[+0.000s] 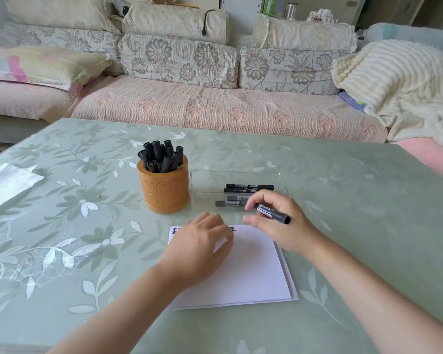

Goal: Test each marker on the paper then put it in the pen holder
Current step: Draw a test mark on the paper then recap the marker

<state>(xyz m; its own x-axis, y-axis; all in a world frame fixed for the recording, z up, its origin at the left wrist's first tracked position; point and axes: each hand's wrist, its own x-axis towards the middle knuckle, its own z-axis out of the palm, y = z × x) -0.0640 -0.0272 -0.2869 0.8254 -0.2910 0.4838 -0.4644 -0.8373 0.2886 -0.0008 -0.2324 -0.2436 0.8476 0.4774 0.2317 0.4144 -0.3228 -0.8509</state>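
A sofa [215,108] is seen behind a green floral table [343,200]. White paper [253,272] is laid at the near middle, with black marks at its far edge. An orange pen holder [165,190], filled with upright black markers [161,155], is placed beyond the paper, just beside a clear tray [241,175] in which spare markers [248,187] are lying. The left hand [200,244] is rested on the paper's far left part, fingers loosely together and holding nothing. The right hand [281,226] is raised over the paper's far right corner. The marker [273,213] is pinched between its thumb and curled fingers, one end projecting to the right.
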